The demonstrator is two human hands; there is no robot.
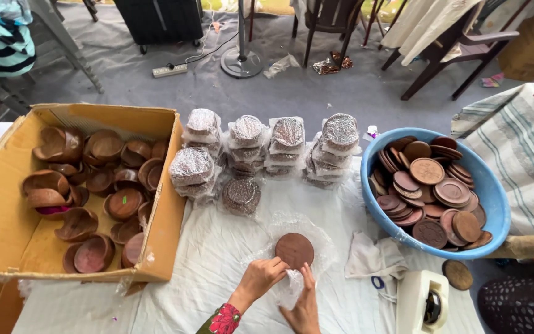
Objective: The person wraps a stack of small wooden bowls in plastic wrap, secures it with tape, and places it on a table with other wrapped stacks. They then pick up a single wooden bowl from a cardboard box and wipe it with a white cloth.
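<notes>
A round brown wooden disc (294,248) lies on a sheet of clear bubble wrap (319,234) on the white-covered table (211,253), near its front edge. My left hand (261,278), with a red flowered sleeve, grips the wrap at the disc's lower left edge. Just below the disc, my right hand (304,306) pinches the wrap with its fingers pointing up. The two hands nearly touch.
An open cardboard box (171,210) of wooden bowls (94,185) stands at the left. Several bubble-wrapped stacks (267,145) line the back. A blue basin (497,204) of discs sits at the right, with a white cloth (372,256), a tape dispenser (424,300) and a loose disc (458,274) nearby.
</notes>
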